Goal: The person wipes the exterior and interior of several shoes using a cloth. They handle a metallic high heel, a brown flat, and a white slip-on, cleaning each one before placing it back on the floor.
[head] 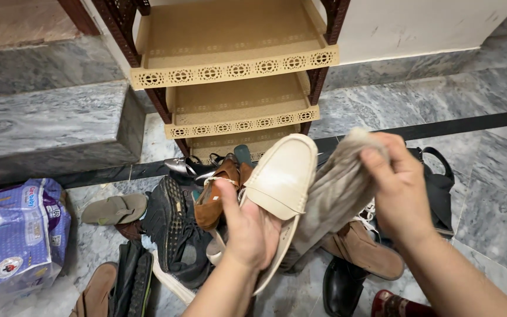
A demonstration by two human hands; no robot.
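Two hands meet over a heap of footwear on the marble floor (488,199), just in front of the rack (233,64). Left hand (247,226) grips a cream loafer (283,176) from below, thumb up along its inner edge and fingers wrapped under the sole, so the toe points up toward the rack's lowest shelf. Right hand (403,188) is closed on a grey cloth (335,194), pinched at its top end, with the cloth hanging down against the loafer's side. Below the loafer lie a tan sandal (221,196), a black shoe (171,226) on its side and a brown shoe (365,249); a black boot (341,287) stands nearer the person, and a black bag (438,188) sits behind the right hand. Well to the left of the loafer are a flat slipper (115,208) and a printed plastic pack (16,235). The rack's three tan shelves show nothing on them. As a judgement, the loafer is held mostly at its heel half, so a hard push with the cloth near the toe could twist it out of the left hand and drop it into the heap. The loose cloth end could also catch the sandal's strap, and the heap could shift or trip anyone stepping close to the rack.
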